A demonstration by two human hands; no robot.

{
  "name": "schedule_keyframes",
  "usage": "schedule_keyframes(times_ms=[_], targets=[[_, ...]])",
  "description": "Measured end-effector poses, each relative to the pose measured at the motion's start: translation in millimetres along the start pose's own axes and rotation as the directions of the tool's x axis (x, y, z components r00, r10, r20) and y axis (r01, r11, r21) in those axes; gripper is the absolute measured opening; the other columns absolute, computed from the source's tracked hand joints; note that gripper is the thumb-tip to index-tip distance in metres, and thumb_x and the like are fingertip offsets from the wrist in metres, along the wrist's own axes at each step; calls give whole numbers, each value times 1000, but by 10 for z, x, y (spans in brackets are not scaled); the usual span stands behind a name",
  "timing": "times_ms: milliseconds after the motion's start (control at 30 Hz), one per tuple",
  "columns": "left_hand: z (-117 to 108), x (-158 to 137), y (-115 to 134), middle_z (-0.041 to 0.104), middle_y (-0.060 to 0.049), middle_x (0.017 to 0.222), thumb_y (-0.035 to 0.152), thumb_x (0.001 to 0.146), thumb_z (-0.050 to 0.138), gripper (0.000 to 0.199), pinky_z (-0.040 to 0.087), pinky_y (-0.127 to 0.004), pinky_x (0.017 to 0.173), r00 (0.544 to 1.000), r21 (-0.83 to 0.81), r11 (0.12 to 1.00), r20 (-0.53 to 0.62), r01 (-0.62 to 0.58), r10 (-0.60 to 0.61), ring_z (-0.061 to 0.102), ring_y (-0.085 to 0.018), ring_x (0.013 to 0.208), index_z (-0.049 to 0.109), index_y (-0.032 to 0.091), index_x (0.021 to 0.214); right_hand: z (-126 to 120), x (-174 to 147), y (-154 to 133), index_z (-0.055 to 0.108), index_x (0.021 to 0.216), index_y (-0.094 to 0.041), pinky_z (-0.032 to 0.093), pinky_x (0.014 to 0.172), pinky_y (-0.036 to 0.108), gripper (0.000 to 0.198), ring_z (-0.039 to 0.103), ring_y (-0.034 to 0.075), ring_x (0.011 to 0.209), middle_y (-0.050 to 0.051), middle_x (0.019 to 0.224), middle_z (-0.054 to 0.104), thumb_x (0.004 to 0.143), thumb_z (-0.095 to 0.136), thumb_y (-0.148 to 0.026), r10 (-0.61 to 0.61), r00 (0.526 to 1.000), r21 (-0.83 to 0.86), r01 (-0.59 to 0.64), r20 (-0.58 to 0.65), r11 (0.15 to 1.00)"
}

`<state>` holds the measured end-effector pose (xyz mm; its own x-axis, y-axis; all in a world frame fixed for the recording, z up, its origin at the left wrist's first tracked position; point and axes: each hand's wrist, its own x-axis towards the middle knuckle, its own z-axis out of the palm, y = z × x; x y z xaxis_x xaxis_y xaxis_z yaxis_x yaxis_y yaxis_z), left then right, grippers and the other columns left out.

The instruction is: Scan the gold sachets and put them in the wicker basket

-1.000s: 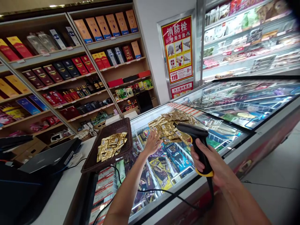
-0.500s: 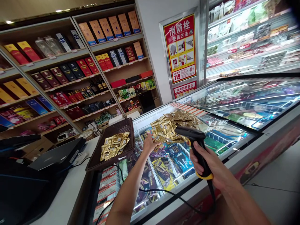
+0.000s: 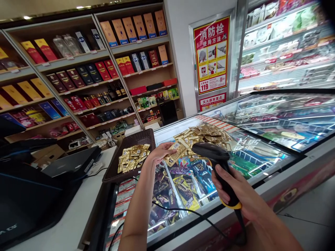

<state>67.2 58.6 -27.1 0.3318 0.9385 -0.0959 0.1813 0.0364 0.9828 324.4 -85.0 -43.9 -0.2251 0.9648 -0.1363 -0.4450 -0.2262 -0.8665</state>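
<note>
My left hand (image 3: 160, 153) pinches a gold foil packet (image 3: 175, 152) by its edge, just left of a heap of gold packets (image 3: 206, 134) lying on the glass lid of a chest freezer (image 3: 180, 218). In my right hand (image 3: 232, 184) is a black and yellow barcode scanner (image 3: 211, 151), held by its handle, its head pointing left toward the packet. The scanner's cable (image 3: 183, 210) trails across the glass to the lower left. To the left of my left hand stands a dark brown woven basket (image 3: 110, 177) with several gold packets (image 3: 133, 157) inside.
A white counter (image 3: 89, 205) with a dark laptop-like device (image 3: 72, 162) and a black machine (image 3: 23, 195) lies at the left. Behind, shelves (image 3: 86, 85) hold boxes and bottles. A red fire-hydrant poster (image 3: 211, 55) hangs on the wall; a lit display fridge (image 3: 282, 48) stands at the right.
My left hand has come up from the heap and turned, now with a gold packet in its fingers. The scanner remains in my right hand near the heap. The view has shifted slightly left.
</note>
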Motion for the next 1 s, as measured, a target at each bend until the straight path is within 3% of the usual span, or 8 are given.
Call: schedule_keyframes(times_ms=[167, 267, 433, 600, 833, 1000], targets=[[59, -142, 102, 67, -7, 111, 43, 70, 79, 66, 55, -36, 74, 1000, -152, 988, 1, -15, 15, 69, -23, 86, 52, 29, 129, 63, -10, 37, 47, 70, -19, 28, 34, 17, 49, 35, 3, 35, -7, 53, 46, 69, 75, -60, 7, 999, -8, -7, 35, 1000], [102, -156, 129, 64, -8, 112, 44, 74, 76, 69, 59, -44, 72, 999, -192, 981, 43, 18, -10, 70, -24, 84, 41, 32, 132, 66, -4, 46, 47, 71, -19, 29, 35, 17, 49, 35, 3, 35, -7, 53, 45, 70, 74, -60, 10, 999, -14, -9, 49, 1000], [68, -150, 144, 63, -5, 110, 22, 58, 87, 74, 60, -40, 78, 994, -88, 995, 98, -41, 50, 67, -17, 83, 48, 25, 121, 72, -8, 46, 48, 76, -20, 28, 35, 16, 47, 34, 2, 35, -8, 53, 44, 72, 72, -60, -17, 999, -49, 19, 47, 999], [8, -144, 106, 63, -7, 105, 24, 58, 87, 56, 61, -37, 71, 999, 51, 998, 30, -41, 39, 64, -16, 76, 62, 18, 108, 72, 5, 100, 46, 72, -20, 27, 34, 17, 48, 34, 3, 34, -8, 53, 43, 73, 70, -62, -65, 997, -158, 72, 51, 985], [29, -160, 105, 55, -13, 132, 23, 57, 87, 79, 61, -39, 71, 997, 93, 996, -70, -2, 9, 67, -16, 73, 56, 23, 130, 75, 30, 162, 46, 73, -20, 28, 36, 18, 48, 35, 3, 36, -8, 55, 43, 75, 67, -64, -103, 994, -235, 110, 41, 966], [-51, -152, 95, 63, -12, 116, 23, 63, 84, 64, 61, -37, 70, 999, 119, 993, -40, -15, 20, 68, -17, 71, 60, 19, 122, 81, 13, 164, 48, 83, -21, 27, 36, 18, 47, 36, 4, 36, -8, 57, 45, 74, 68, -62, -79, 996, -184, 84, 37, 979]])
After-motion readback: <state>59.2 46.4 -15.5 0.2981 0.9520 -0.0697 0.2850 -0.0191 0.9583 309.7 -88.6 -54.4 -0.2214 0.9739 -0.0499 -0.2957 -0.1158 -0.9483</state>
